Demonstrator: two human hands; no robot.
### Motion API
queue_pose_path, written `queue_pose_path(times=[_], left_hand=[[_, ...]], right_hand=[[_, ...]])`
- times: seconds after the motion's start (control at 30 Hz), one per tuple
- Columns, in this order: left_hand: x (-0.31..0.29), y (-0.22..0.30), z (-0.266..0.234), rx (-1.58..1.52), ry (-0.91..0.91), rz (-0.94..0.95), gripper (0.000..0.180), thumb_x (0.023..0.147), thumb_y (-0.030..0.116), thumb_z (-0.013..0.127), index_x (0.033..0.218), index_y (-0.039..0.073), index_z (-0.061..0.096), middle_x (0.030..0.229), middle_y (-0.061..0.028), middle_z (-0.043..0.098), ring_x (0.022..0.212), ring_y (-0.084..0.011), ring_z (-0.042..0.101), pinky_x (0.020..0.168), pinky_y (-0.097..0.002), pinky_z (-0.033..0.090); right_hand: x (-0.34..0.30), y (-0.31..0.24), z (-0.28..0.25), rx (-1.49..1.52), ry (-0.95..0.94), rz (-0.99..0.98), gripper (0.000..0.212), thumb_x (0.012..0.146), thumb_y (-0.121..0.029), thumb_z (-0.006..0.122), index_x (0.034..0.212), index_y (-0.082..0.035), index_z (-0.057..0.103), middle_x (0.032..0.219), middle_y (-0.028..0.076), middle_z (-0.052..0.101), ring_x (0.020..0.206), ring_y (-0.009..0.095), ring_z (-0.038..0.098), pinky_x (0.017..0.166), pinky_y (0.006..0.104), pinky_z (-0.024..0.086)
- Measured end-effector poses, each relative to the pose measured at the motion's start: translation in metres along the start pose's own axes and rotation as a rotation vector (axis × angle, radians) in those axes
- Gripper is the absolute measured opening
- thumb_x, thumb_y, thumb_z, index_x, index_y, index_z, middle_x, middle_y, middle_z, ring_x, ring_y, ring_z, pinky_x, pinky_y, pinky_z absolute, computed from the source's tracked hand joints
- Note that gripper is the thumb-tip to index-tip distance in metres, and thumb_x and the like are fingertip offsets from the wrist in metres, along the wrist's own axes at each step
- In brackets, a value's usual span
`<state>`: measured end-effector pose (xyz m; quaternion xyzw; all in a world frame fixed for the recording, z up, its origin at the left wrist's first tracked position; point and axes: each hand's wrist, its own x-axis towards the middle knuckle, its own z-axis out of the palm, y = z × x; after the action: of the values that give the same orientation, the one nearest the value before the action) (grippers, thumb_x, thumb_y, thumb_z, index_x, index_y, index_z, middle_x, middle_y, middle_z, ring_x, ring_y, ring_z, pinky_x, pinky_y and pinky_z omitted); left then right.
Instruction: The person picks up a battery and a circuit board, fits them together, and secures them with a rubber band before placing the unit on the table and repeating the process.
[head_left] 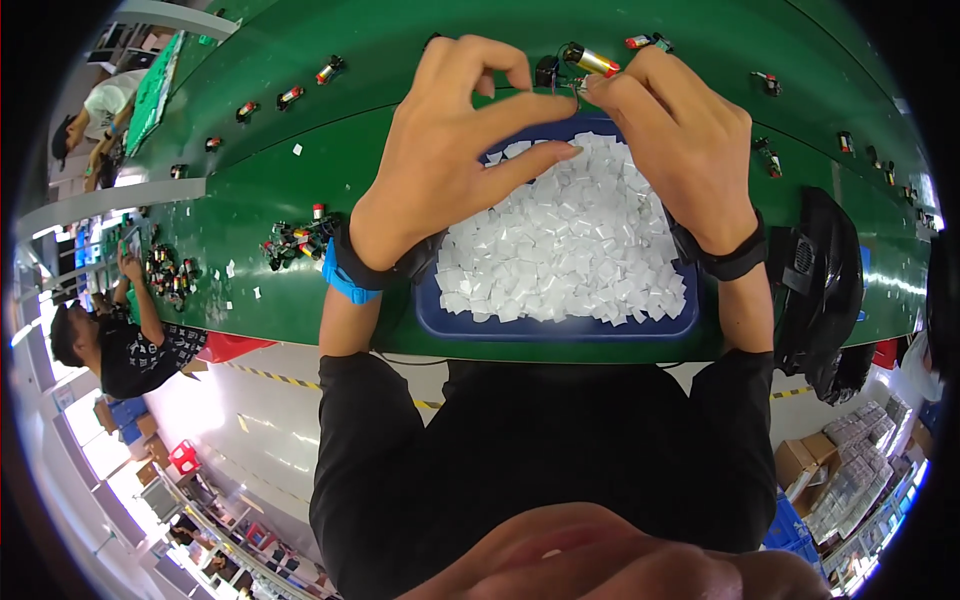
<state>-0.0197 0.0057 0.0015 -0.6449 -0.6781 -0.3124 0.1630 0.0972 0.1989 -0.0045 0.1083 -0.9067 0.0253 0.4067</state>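
Over the far end of a blue tray [550, 330] full of small white paper-like pieces [560, 240], my right hand [690, 140] pinches a small battery assembly. It has a gold-and-red cylindrical battery [591, 60], a black round part [546, 70] and thin wires. My left hand [455, 150] is open, its thumb and index finger spread apart. That index fingertip comes close to the wires; whether it touches them I cannot tell. Both wrists wear black bands, the left one also a blue band.
Battery assemblies lie in a heap [300, 238] left of the tray and in spaced rows along the green bench [350, 140]. A black bag [825, 290] sits at the right. A co-worker [120, 340] handles parts beside another pile [170, 275] at the left.
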Motion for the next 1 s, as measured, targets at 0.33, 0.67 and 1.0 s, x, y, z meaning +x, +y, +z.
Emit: queue_pose_path(times=[0.33, 0.67, 1.0], left_hand=[[-0.005, -0.013, -0.001, -1.180, -0.197, -0.845, 0.038, 0.097, 0.018, 0.065, 0.129, 0.000, 0.055, 0.101, -0.0111, 0.067, 0.082, -0.0127, 0.063, 0.062, -0.0272, 0.058], [-0.008, -0.005, 0.001, -1.052, -0.189, -0.746, 0.042, 0.101, 0.015, 0.059, 0.137, -0.001, 0.049, 0.100, -0.0104, 0.066, 0.088, -0.0154, 0.065, 0.066, -0.0289, 0.061], [-0.012, -0.008, 0.014, -1.017, -0.195, -0.707, 0.043, 0.101, 0.017, 0.060, 0.137, -0.002, 0.050, 0.095, -0.0085, 0.061, 0.092, -0.0162, 0.066, 0.068, -0.0291, 0.061]], right_hand=[[0.001, 0.004, -0.007, 0.391, -0.151, 0.066, 0.022, 0.079, -0.006, 0.077, 0.099, -0.004, 0.071, 0.086, 0.007, 0.067, 0.072, 0.019, 0.066, 0.066, 0.0246, 0.053], [-0.003, 0.001, 0.003, 0.744, -0.279, 0.462, 0.016, 0.088, -0.005, 0.073, 0.102, 0.001, 0.067, 0.090, 0.008, 0.068, 0.077, 0.016, 0.067, 0.070, 0.0258, 0.054], [-0.008, 0.001, 0.009, 0.469, -0.202, 0.245, 0.013, 0.087, -0.003, 0.072, 0.096, 0.000, 0.063, 0.090, 0.008, 0.066, 0.072, 0.020, 0.064, 0.066, 0.0253, 0.053]])
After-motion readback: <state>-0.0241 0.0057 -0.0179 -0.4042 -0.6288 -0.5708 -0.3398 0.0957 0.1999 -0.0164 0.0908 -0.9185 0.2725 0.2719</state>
